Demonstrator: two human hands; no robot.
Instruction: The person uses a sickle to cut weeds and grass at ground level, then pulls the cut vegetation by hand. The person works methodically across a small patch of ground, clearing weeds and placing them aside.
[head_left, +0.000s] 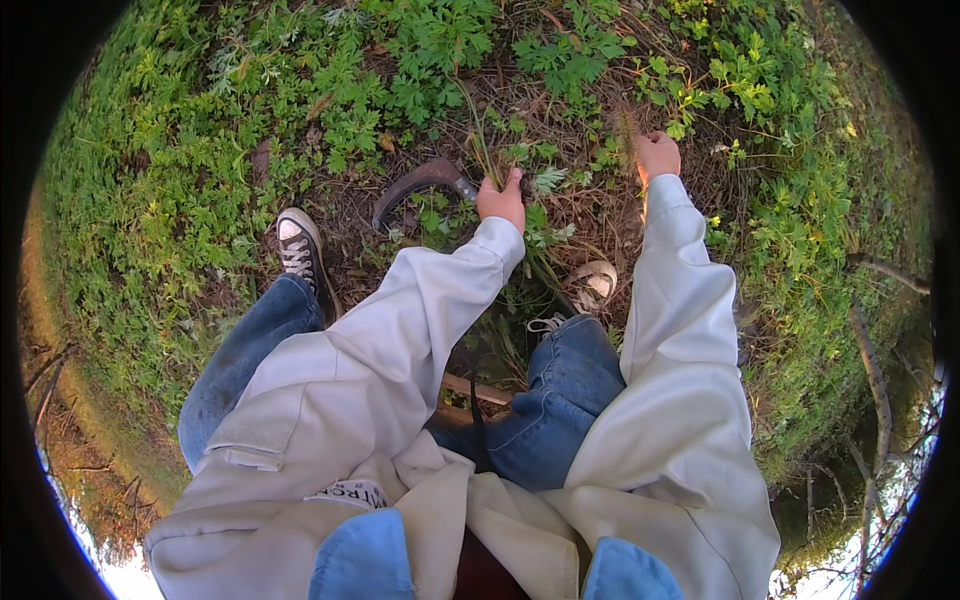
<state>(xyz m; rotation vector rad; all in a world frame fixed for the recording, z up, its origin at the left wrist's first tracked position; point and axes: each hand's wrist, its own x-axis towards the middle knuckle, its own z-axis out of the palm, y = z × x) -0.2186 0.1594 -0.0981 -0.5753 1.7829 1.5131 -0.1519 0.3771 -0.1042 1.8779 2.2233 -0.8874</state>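
Observation:
Near the middle, my left hand (502, 199) is closed around a few green grass stems (482, 135) that stick up past its thumb. Beside it lies the curved, rusty blade of a sickle (420, 180); its riveted end meets the hand, and whether the hand also grips its handle is hidden. Farther right, my right hand (658, 155) has its fingers bent over dry grass, next to a reddish-brown grass seed head (625, 135). Whether its fingers hold the stem cannot be made out.
Leafy green weeds (337, 97) surround a patch of dry grass and soil. My canvas shoes (298, 247) rest on the ground, the other toe (594, 285) between my arms. Bare branches (874, 375) rise at the right edge. A wooden piece (476, 388) lies between my legs.

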